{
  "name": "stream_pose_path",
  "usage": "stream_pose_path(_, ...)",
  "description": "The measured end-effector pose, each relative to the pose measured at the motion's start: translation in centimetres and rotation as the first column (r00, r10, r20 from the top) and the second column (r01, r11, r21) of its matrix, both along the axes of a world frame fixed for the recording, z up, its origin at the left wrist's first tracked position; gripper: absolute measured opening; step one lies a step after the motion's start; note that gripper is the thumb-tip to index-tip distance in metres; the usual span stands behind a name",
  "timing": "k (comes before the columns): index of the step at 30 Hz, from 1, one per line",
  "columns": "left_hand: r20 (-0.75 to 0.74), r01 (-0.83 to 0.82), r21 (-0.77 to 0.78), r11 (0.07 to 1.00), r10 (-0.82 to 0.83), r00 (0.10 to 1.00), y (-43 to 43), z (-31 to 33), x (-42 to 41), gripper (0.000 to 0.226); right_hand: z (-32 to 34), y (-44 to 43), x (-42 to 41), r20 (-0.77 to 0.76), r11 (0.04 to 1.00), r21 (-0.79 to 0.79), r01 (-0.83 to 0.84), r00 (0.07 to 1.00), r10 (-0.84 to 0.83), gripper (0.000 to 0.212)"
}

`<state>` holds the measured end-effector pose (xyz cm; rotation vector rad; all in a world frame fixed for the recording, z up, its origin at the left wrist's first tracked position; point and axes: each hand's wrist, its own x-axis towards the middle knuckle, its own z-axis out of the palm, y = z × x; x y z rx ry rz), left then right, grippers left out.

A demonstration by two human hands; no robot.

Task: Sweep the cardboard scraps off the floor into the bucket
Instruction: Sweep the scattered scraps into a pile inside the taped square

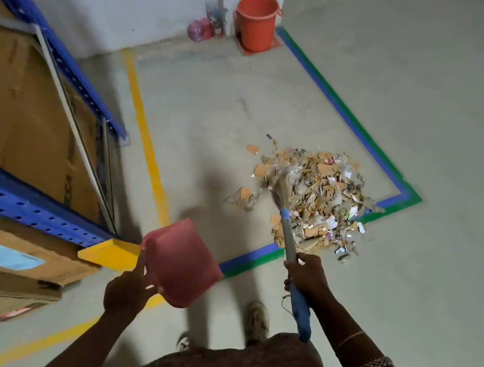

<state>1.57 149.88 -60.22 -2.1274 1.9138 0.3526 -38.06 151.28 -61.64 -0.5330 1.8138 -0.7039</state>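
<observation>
A heap of cardboard and paper scraps (324,196) lies on the grey floor inside a blue-green taped corner. My right hand (305,274) grips the blue-and-grey handle of a short broom (288,225); its bristles rest on the left side of the heap. My left hand (125,288) holds a pink dustpan (182,261) up in the air, left of the heap and clear of the floor. The orange bucket (256,22) stands upright far ahead by the white wall.
A blue metal rack (16,201) with large cardboard boxes (18,103) fills the left side, with a yellow foot guard (110,253). Yellow floor tape (143,136) runs beside it. A pink container (199,30) and a pipe sit left of the bucket. My feet stand below the heap.
</observation>
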Motion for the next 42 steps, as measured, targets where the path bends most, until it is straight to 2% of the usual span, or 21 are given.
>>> stream_pose_path(3,-0.002,0.075,-0.026,0.997,-0.075,0.997,-2.3,-0.3,1.1,0.11,0.4,-1.0,2.3,0.008,0.999,-0.019,-0.025,1.0,0.026,0.032)
stream_pose_path(5,0.039,0.142,0.06,0.988,-0.144,0.989,-4.1,-1.2,2.4,0.111,0.3,-2.1,4.5,0.0,0.998,-0.008,-0.069,0.998,0.069,0.038)
stream_pose_path(8,0.063,0.17,0.124,0.978,-0.179,0.982,-6.9,-4.0,5.5,0.112,-0.1,-3.9,8.2,-0.046,0.989,0.019,-0.146,0.988,0.147,0.03)
stream_pose_path(11,0.004,0.24,0.056,0.969,-0.24,0.971,-9.7,-4.6,8.4,0.109,-0.9,-4.9,12.1,-0.099,0.962,0.088,-0.258,0.959,0.266,0.032)
stream_pose_path(13,-0.049,0.246,0.036,0.969,-0.244,0.969,-11.3,-4.7,9.9,0.11,-1.9,-5.4,14.2,-0.191,0.909,0.155,-0.387,0.891,0.412,0.031)
stream_pose_path(15,-0.059,0.262,0.048,0.964,-0.26,0.964,-13.2,-4.7,11.6,0.111,-2.9,-6.5,16.6,-0.283,0.818,0.282,-0.501,0.771,0.57,0.032)
stream_pose_path(18,-0.084,0.31,0.109,0.944,-0.302,0.95,-17.0,-5.6,14.3,0.117,-4.5,-9.2,20.5,-0.306,0.746,0.345,-0.569,0.683,0.663,0.033)
stream_pose_path(21,-0.138,0.306,0.148,0.94,-0.287,0.948,-20.0,-6.4,16.1,0.124,-5.0,-11.2,22.9,-0.33,0.763,0.399,-0.509,0.696,0.637,0.031)
stream_pose_path(26,-0.162,0.299,0.142,0.944,-0.276,0.947,-24.7,-10.4,18.4,0.147,-4.8,-12.4,23.0,-0.454,0.857,0.414,-0.306,0.747,0.485,0.03)
stream_pose_path(29,-0.145,0.303,0.138,0.943,-0.284,0.948,-25.8,-9.1,17.6,0.135,-3.9,-12.8,21.5,-0.489,0.909,0.375,-0.182,0.794,0.36,0.031)
stream_pose_path(31,-0.129,0.36,0.107,0.927,-0.346,0.929,-26.3,-6.8,17.1,0.128,-3.0,-13.2,20.8,-0.496,0.937,0.336,-0.101,0.826,0.267,0.029)
stream_pose_path(34,-0.11,0.425,0.078,0.902,-0.416,0.903,-28.4,-6.9,17.9,0.119,-2.3,-13.7,20.6,-0.478,0.957,0.288,-0.026,0.862,0.167,0.028)
stream_pose_path(36,-0.098,0.459,0.08,0.885,-0.452,0.887,-29.0,-4.2,17.1,0.106,-2.0,-13.9,21.0,-0.447,0.971,0.238,-0.01,0.886,0.119,0.025)
stream_pose_path(39,-0.052,0.451,0.078,0.889,-0.449,0.892,-30.7,-2.8,16.3,0.107,-1.9,-14.1,21.9,-0.405,0.982,0.172,-0.073,0.904,0.138,0.018)
stream_pose_path(42,-0.025,0.441,0.111,0.891,-0.441,0.897,-32.5,-3.4,16.0,0.108,-2.1,-15.1,21.9,-0.344,0.968,0.176,-0.177,0.911,0.229,0.032)
